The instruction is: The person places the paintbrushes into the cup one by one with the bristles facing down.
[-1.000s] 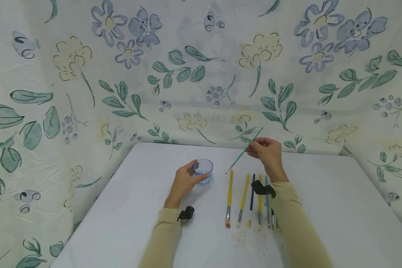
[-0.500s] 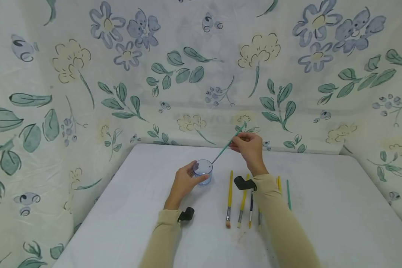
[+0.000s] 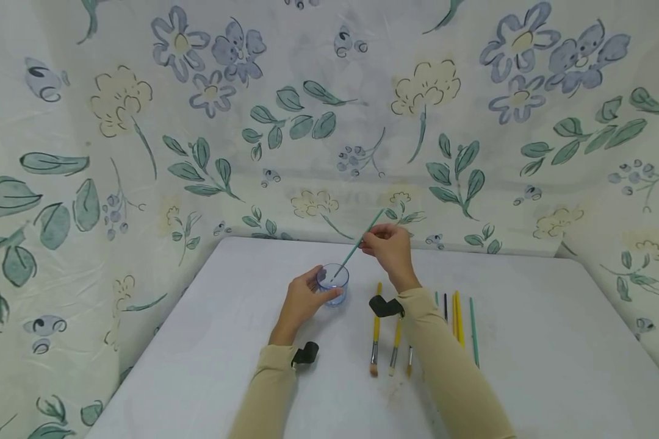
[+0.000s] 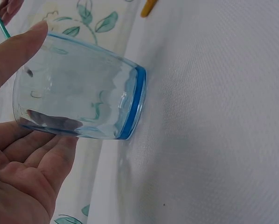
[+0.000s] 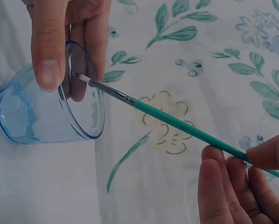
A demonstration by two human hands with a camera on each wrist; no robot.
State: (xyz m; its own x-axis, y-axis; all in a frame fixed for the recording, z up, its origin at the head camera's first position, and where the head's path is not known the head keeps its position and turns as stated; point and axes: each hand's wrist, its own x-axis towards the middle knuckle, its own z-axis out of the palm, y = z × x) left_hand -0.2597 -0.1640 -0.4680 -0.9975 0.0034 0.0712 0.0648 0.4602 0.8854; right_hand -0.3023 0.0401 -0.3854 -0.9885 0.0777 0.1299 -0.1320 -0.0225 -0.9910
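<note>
A clear blue-tinted glass [image 4: 83, 88] is held by my left hand [image 3: 299, 302], thumb on one side and fingers on the other. Whether its base touches the table cannot be told. My right hand [image 3: 390, 251] pinches a thin green paintbrush [image 5: 177, 122] by the handle, between thumb and fingers. The brush slants down to the left, and its bristle tip [image 5: 81, 77] is at the glass's mouth, apparently just inside the rim. In the left wrist view the right fingers [image 4: 9, 9] show only at the corner.
Several paintbrushes lie side by side on the white table [image 3: 198, 366], including a yellow one [image 3: 375, 332] and a green one [image 3: 474, 329]. The right sleeve [image 3: 450, 360] hides some of them. A floral cloth [image 3: 307, 152] hangs behind the table.
My right hand has moved left with the green paintbrush, bringing its tip from the open air to the glass's mouth. The left hand and glass have stayed in place.
</note>
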